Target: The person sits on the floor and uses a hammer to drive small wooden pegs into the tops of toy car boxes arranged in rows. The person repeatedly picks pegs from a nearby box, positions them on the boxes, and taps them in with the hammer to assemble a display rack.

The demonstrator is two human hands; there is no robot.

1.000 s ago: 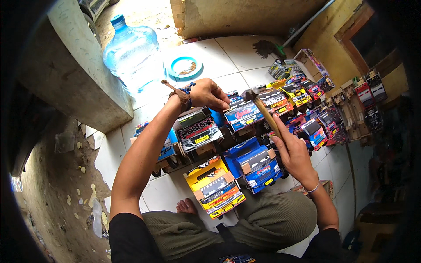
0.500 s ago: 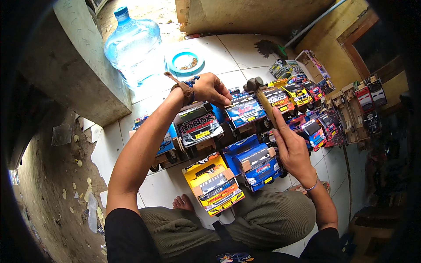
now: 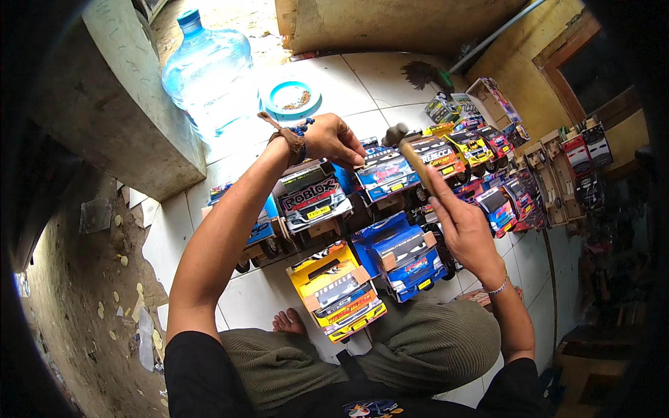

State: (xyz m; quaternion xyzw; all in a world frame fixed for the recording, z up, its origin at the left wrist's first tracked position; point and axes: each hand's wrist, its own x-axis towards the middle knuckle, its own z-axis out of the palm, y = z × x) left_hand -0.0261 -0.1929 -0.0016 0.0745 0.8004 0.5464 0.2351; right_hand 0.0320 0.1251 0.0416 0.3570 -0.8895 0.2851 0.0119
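My left hand [image 3: 333,141] reaches over a blue toy truck [image 3: 383,174] in the back row, its fingertips pinched together at the left edge of the cab top. Whatever sits between those fingers is too small to make out. In my right hand [image 3: 465,228] is a hammer [image 3: 421,163], gripped low on its wooden handle. The metal head is raised just above the right side of that truck, apart from my left fingers. Closer to my knees stand a yellow toy truck [image 3: 340,306] and a second blue toy truck [image 3: 404,261], each with small brown pieces at the cab.
More toy trucks [image 3: 446,159] line the tiled floor to the right, some lying on their sides. A black-fronted toy truck [image 3: 313,198] stands left of my left fingers. Farther back are a large water bottle [image 3: 209,76], a blue-rimmed plate [image 3: 274,104] and a concrete pillar [image 3: 132,97].
The hammer head has tipped slightly to the left. My left fingers stay at the same truck, and the whole view has shifted a little.
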